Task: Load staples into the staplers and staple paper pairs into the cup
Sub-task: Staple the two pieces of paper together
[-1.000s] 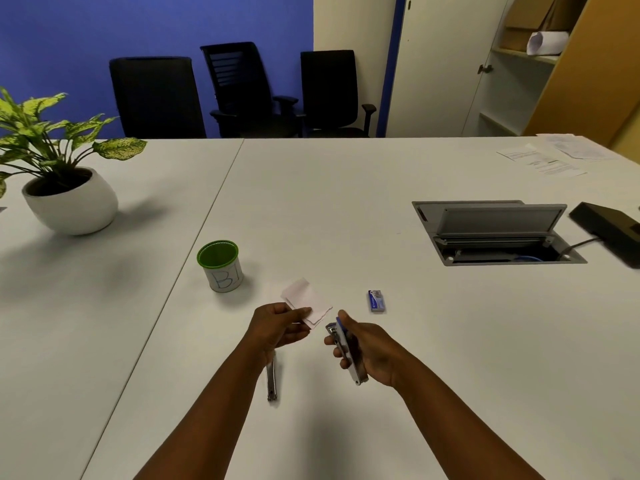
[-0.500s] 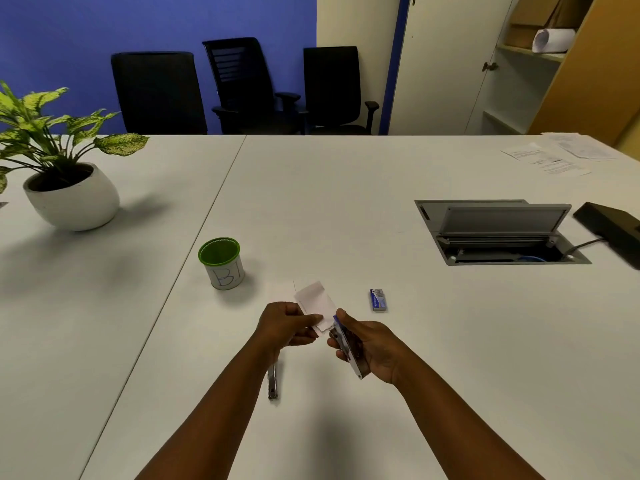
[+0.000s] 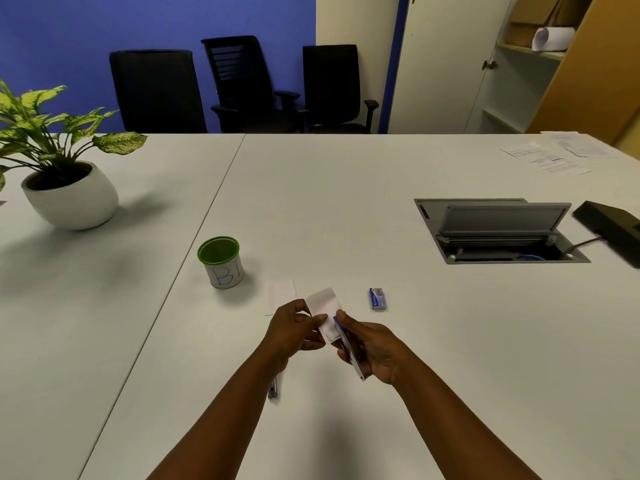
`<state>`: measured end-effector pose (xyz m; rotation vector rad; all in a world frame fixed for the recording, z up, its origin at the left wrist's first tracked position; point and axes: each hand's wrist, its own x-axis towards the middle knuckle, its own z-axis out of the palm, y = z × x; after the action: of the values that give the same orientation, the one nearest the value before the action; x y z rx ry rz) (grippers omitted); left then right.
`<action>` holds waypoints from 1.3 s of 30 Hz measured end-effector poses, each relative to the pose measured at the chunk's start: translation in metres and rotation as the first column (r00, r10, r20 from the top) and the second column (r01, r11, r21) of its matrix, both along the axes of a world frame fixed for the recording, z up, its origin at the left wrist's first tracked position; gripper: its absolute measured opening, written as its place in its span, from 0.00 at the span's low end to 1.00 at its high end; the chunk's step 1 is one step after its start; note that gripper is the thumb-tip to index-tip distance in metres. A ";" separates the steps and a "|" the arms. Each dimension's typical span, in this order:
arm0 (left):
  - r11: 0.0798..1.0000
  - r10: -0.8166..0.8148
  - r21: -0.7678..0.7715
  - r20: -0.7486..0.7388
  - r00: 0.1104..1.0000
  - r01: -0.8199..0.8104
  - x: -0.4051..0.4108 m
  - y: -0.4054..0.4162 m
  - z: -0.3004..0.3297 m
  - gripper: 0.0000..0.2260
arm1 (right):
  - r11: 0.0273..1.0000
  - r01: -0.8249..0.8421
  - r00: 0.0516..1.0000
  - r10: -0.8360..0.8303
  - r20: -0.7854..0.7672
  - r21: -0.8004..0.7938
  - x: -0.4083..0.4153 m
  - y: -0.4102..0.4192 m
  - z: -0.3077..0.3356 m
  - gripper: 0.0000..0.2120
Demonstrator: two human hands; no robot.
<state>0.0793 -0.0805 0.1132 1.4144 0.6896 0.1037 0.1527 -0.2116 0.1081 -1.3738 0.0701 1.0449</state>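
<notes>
Stapler in hand [image 3: 351, 348]: gripped in the person's right hand [image 3: 372, 351], fingers curled round its body; long axis runs from near-right to far-left, front end pointing away from the person toward the paper, rear end jutting out below the palm.
Paper [image 3: 323, 311]: small pale slips pinched by thumb and fingers of the left hand [image 3: 294, 332]; held above the table, long axis slanting up and away; near edge meets the stapler's front end. Whether one slip or two, cannot tell.
Second stapler [image 3: 273, 389]: lying on the table under the left wrist, mostly hidden; only its silvery near end shows, long axis roughly toward and away from the person.
Staple box [image 3: 376, 298]: small, blue, flat on the table beyond and to the right of the hands, apart from them.
Cup [image 3: 221, 261]: upright, green rim, "B1" written on its white side; far-left of the hands, near the table seam.
Table [image 3: 346, 188]: white, two tops joined.
Potted plant [image 3: 65, 181]: far left, in a white pot.
Cable hatch [image 3: 498, 230]: lid propped open, far right.
</notes>
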 end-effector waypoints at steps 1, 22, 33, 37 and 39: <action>1.000 0.018 -0.009 0.017 1.000 -0.018 0.000 -0.001 -0.001 0.07 | 1.000 0.003 1.000 -0.003 -0.001 0.002 0.000 0.000 0.000 0.14; 0.997 0.072 -0.014 0.081 0.994 -0.071 0.001 -0.007 -0.005 0.10 | 0.998 0.050 0.990 -0.052 0.130 0.023 0.004 0.005 -0.003 0.09; 0.998 0.048 -0.051 0.064 0.997 -0.044 0.002 -0.004 -0.009 0.03 | 1.000 0.019 0.997 -0.021 0.068 0.023 0.005 0.002 -0.008 0.11; 0.989 0.133 -0.069 0.028 0.991 -0.131 0.003 0.001 -0.014 0.02 | 1.000 -0.017 1.000 0.017 0.000 0.013 0.008 -0.004 -0.011 0.17; 0.984 0.155 -0.088 0.017 0.988 -0.153 0.003 0.004 -0.016 0.02 | 0.999 0.036 0.999 -0.036 0.009 0.002 0.010 -0.005 -0.014 0.18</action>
<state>0.0825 -0.0764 0.0974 1.2745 0.7747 0.2092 0.1630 -0.2165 0.0941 -1.3703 0.0871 1.0086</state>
